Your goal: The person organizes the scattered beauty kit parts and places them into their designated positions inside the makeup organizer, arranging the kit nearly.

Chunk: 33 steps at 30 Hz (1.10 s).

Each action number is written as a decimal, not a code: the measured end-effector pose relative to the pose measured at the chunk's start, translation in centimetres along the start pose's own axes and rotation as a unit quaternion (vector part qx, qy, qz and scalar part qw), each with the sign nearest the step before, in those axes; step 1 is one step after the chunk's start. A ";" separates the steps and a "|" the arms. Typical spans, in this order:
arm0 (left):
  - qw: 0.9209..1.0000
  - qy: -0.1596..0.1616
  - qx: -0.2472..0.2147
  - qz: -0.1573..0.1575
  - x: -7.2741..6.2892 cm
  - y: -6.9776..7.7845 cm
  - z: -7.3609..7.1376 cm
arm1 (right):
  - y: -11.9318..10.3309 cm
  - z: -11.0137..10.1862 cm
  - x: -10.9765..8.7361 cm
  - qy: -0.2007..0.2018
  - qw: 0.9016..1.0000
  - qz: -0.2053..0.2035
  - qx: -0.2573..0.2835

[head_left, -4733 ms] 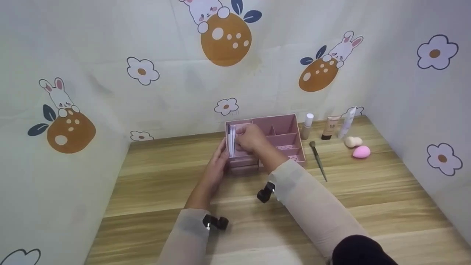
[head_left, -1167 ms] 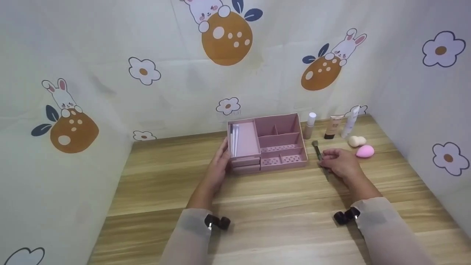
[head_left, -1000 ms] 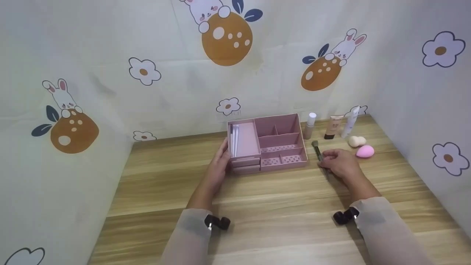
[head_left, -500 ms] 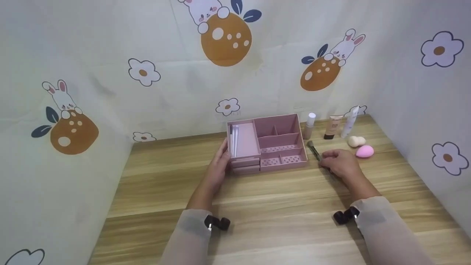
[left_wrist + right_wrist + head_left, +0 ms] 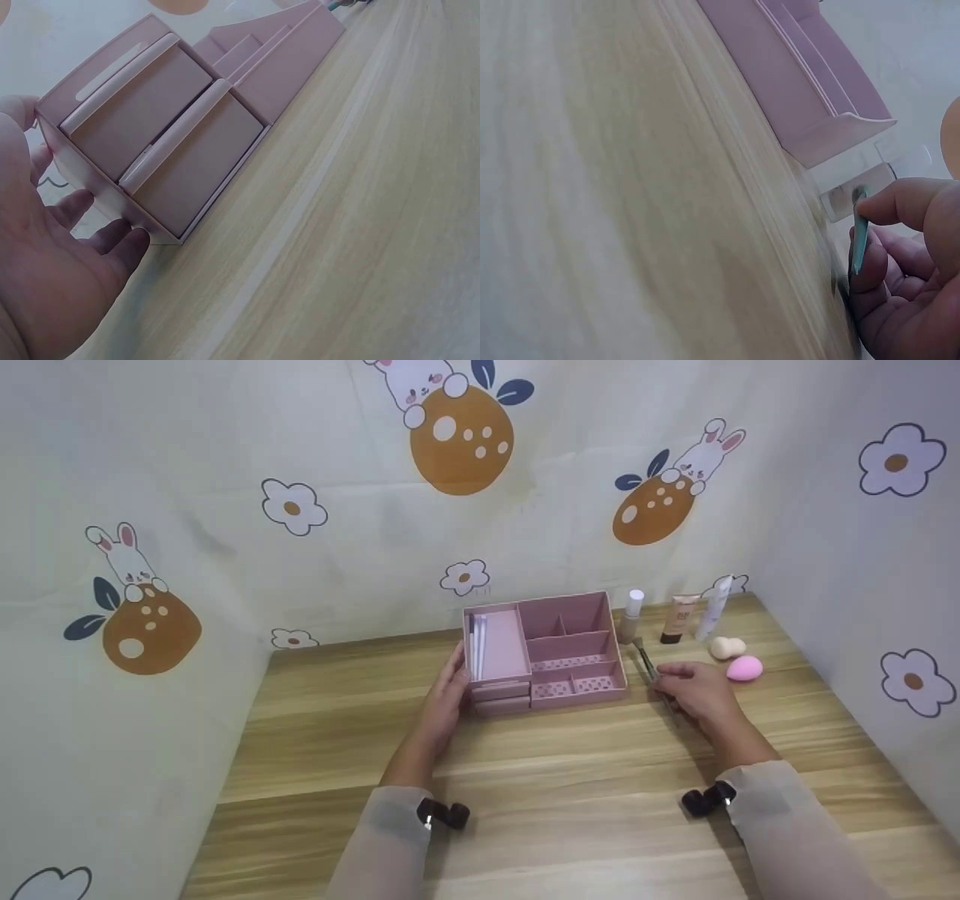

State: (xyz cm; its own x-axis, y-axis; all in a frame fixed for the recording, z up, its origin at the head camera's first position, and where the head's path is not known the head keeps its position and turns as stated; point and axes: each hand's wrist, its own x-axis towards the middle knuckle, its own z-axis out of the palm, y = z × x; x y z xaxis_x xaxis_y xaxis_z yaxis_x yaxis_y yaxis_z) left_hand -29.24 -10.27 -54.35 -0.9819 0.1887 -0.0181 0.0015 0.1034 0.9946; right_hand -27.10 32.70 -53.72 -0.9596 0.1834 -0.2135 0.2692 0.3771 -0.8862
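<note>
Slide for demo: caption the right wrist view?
Right hand pinches a brush near the pink organizer.

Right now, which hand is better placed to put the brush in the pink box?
Probably the right hand: it pinches the brush, just right of the pink box. The left hand rests against the box's opposite side.
</note>
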 end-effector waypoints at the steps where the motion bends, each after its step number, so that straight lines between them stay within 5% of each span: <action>1: 1.000 -0.001 0.002 0.002 0.0 0.0 0.0 | 0.0 0.0 0.0 -0.001 1.000 0.000 0.007; 13: 1.000 -0.004 -0.012 0.009 0.1 -0.1 0.1 | -1.3 0.2 -0.5 0.010 1.000 0.003 0.020; 24: 1.000 -0.006 -0.017 -0.003 0.1 0.0 0.1 | -3.9 1.3 -1.8 -0.020 0.994 0.005 0.109; 33: 1.000 -0.005 0.000 0.014 -0.1 0.1 0.0 | -6.0 2.9 -2.5 -0.042 0.990 -0.047 0.123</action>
State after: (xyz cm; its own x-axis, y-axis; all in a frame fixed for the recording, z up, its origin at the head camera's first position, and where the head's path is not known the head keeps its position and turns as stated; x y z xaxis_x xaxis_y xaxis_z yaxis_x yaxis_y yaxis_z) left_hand -29.17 -10.27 -54.24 -0.9793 0.2021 0.0092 0.0297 0.0988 0.9947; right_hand -26.54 27.33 -49.10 -0.9858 0.0771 -0.1490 0.1595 0.1553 -0.9749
